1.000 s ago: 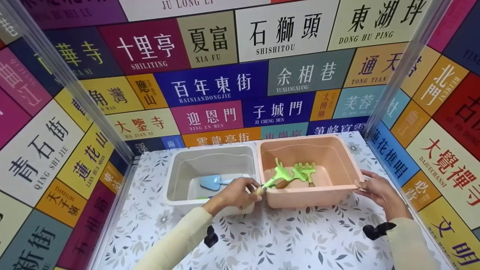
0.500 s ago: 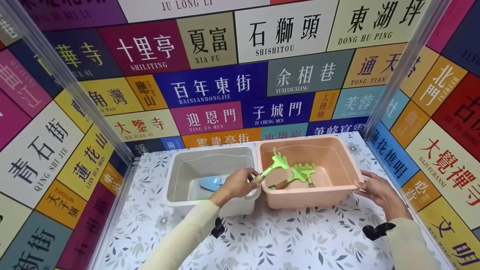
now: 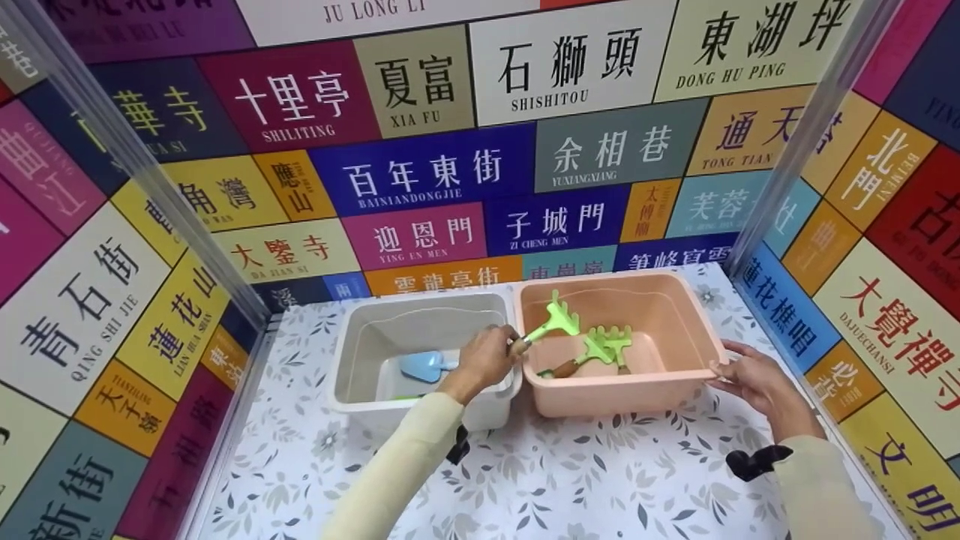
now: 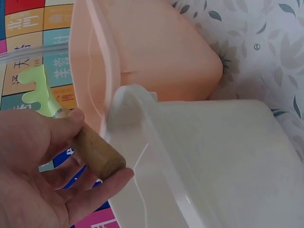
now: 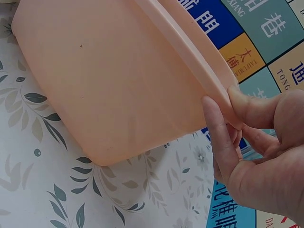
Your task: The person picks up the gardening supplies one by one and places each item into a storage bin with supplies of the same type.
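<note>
My left hand [image 3: 487, 356] grips a small green hand rake [image 3: 559, 319] by its wooden handle, above the place where the two bins meet. In the left wrist view the thumb and fingers close round the handle [image 4: 97, 152], and the green prongs [image 4: 40, 92] point away. The rake's head overlaps the inside of the pink bin [image 3: 615, 394]. Down in that bin lie more green rakes [image 3: 600, 346] with brown handles. My right hand [image 3: 757, 382] pinches the pink bin's right front corner, thumb over the rim [image 5: 209, 80] and fingers underneath.
A grey-white bin [image 3: 420, 300] stands against the pink bin's left side. Inside it are a blue shovel [image 3: 421, 366] and something green, partly behind the front wall. Both bins rest on a leaf-patterned table [image 3: 585, 480], with sign-covered walls [image 3: 420, 172] behind and at both sides.
My left hand has lifted the green rake up from among the others in the pink bin and moved slightly up and away. The right hand keeps its place on the rim.
</note>
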The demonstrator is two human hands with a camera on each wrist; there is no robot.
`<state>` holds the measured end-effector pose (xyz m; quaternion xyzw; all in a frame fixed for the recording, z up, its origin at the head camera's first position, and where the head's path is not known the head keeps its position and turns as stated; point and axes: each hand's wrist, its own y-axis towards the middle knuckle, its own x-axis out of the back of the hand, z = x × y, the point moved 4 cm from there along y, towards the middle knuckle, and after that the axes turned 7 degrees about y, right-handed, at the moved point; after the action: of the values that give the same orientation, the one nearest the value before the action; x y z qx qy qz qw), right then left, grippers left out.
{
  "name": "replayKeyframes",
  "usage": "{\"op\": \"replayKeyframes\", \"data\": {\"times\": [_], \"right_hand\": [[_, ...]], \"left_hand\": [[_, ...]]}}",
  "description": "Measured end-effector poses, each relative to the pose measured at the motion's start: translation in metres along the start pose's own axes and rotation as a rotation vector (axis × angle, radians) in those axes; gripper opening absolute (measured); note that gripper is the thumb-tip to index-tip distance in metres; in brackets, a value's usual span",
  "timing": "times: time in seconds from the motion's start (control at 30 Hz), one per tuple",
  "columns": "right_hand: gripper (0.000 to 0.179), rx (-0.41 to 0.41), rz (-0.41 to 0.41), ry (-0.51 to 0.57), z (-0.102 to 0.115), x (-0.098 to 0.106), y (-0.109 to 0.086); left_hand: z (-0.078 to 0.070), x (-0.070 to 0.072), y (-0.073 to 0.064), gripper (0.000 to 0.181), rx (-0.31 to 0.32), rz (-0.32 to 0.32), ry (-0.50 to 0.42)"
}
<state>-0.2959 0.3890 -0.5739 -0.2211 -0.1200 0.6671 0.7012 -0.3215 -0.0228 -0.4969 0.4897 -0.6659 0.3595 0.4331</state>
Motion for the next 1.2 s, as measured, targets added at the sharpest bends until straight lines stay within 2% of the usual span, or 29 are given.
{"op": "replayKeyframes", "data": {"times": [0.1,0.3,0.57,0.77,0.97,1.2], "right_hand": [[0.086,0.001,0.002,0.004,0.001,0.001,0.0],[0.085,0.005,0.001,0.0,0.0,0.0,0.001],[0.086,0.015,0.015,0.011,0.0,0.001,0.0],[0.087,0.026,0.026,0.01,-0.001,0.001,0.0],[0.086,0.024,0.025,0.011,-0.001,0.001,0.0],[0.086,0.007,0.011,0.007,0.0,0.002,0.001]], "left_hand": [[-0.003,-0.004,0.003,0.021,0.0,-0.024,0.066],[-0.011,-0.008,0.007,0.018,-0.004,-0.074,0.129],[-0.022,-0.013,0.013,0.017,-0.024,-0.16,0.37],[-0.025,-0.018,0.014,0.021,-0.015,-0.174,0.489],[-0.027,-0.023,0.014,0.024,-0.034,-0.184,0.567],[-0.031,-0.023,0.016,0.018,-0.08,-0.201,0.585]]}}
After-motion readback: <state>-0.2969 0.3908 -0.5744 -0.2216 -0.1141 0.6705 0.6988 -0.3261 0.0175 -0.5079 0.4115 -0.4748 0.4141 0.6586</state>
